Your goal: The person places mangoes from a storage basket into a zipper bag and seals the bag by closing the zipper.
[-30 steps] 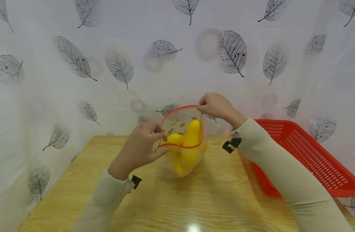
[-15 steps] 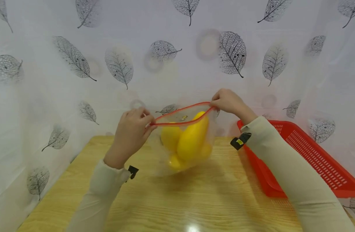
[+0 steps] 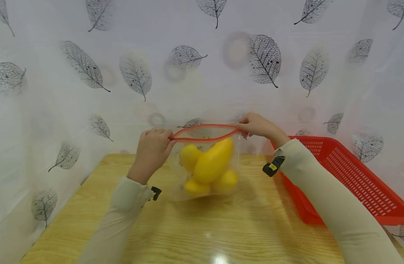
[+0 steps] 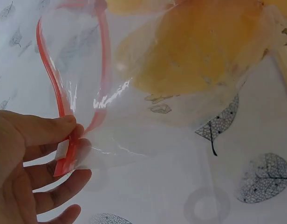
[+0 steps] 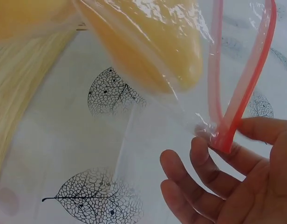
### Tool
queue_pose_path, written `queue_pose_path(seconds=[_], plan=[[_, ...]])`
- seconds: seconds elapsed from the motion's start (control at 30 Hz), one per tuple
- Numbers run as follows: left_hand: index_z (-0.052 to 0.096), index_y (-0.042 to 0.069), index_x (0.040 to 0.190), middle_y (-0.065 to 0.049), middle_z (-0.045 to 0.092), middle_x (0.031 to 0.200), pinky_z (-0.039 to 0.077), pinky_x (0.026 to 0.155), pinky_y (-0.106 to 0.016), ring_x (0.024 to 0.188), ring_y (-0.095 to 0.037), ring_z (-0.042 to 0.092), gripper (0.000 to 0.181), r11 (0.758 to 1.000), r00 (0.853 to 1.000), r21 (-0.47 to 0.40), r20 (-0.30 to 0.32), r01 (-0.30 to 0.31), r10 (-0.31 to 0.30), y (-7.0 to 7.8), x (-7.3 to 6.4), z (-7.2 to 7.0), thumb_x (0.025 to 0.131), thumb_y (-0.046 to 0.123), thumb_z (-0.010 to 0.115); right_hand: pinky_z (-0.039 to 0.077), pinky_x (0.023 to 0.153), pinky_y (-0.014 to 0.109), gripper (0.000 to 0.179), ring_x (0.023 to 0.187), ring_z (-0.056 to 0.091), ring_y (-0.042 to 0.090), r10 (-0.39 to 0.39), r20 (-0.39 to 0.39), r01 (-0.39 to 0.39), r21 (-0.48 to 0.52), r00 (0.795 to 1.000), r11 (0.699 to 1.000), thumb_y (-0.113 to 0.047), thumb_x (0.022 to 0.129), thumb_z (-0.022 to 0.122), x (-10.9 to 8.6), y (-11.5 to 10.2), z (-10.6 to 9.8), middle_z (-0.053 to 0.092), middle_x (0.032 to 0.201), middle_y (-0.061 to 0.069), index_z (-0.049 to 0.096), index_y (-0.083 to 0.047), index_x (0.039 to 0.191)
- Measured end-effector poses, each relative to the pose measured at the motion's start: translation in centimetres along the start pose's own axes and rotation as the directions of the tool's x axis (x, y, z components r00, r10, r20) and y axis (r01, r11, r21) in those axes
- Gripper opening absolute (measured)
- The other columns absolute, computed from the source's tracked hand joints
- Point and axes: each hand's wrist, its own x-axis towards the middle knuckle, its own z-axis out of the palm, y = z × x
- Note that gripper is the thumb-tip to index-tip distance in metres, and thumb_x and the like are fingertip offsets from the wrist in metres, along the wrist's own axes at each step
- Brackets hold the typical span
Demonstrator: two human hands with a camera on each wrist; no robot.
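A clear zip bag (image 3: 179, 187) with a red zip edge is stretched between both hands, its mouth parted in a narrow oval. My left hand (image 3: 150, 153) pinches the left corner of the zip, thumb on top; a small white slider (image 4: 62, 150) shows there in the left wrist view. At the opposite corner, my right hand (image 3: 262, 127) pinches the red edge between thumb and fingers. Inside the bag lie a long yellow fruit (image 3: 212, 163), shaped like a mango, and several rounder yellow pieces (image 3: 189, 157), blurred by the plastic. The bag's bottom is close over the table.
To the right, a red perforated plastic basket (image 3: 362, 183) stands on the wooden table (image 3: 202, 234), partly behind the right sleeve. A pale curtain (image 3: 215, 88) with dark leaf prints hangs behind the table and along its left side.
The bag's mouth has gone from wide and round to a narrow oval as the hands moved apart. The bag was raised, then lowered slightly, and the yellow fruit settled lower in it.
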Motion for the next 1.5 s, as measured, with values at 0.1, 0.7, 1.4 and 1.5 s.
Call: queue_pose_path(seconds=[0.1,0.7,1.4,1.5], plan=[[0.065,0.010,0.090,-0.008,0.071,0.091,0.044,0.087,-0.050,0.086,-0.029,0.062,0.013,1.000,1.000,-0.028,0.013,0.010,-0.009,-0.3,0.1,0.2,0.088,0.023,0.064,0.053,0.068,0.029,0.037,0.063,0.058,0.016,-0.053,0.001,0.053,-0.025,0.999,0.998,-0.033,0.095,0.050,-0.3,-0.2,0.2,0.063,0.066,0.005,0.065,-0.003,0.080],[0.068,0.008,0.103,-0.013,0.071,0.091,0.043,0.087,-0.052,0.081,-0.031,0.061,0.021,0.980,0.962,-0.197,-0.259,0.031,-0.083,-0.3,-0.4,-0.8,0.082,0.012,0.069,0.047,0.070,0.031,0.015,0.076,0.058,0.019,-0.131,-0.250,0.109,-0.098,0.959,0.989,-0.019,0.087,0.065,-3.3,0.2,-0.4,0.070,0.085,0.010,0.072,-0.006,0.089],[0.068,0.007,0.104,-0.012,0.069,0.098,0.044,0.081,-0.046,0.085,-0.028,0.059,0.020,0.935,0.984,-0.315,-0.007,0.165,-0.176,-2.0,-0.5,2.1,0.088,0.018,0.064,0.050,0.072,0.037,0.020,0.078,0.060,0.023,-0.135,-0.244,0.093,-0.176,0.960,0.980,-0.021,0.088,0.063,-2.1,2.7,1.8,0.070,0.087,0.013,0.072,-0.004,0.093],[0.068,0.005,0.102,-0.013,0.069,0.095,0.046,0.079,-0.045,0.085,-0.029,0.060,0.020,0.929,0.978,-0.316,-0.022,0.191,-0.208,-2.4,-0.7,2.5,0.087,0.018,0.065,0.051,0.076,0.042,0.017,0.079,0.062,0.024,-0.165,-0.292,0.093,-0.243,0.942,0.966,-0.019,0.087,0.064,-2.0,3.1,2.6,0.070,0.087,0.012,0.072,-0.006,0.092]])
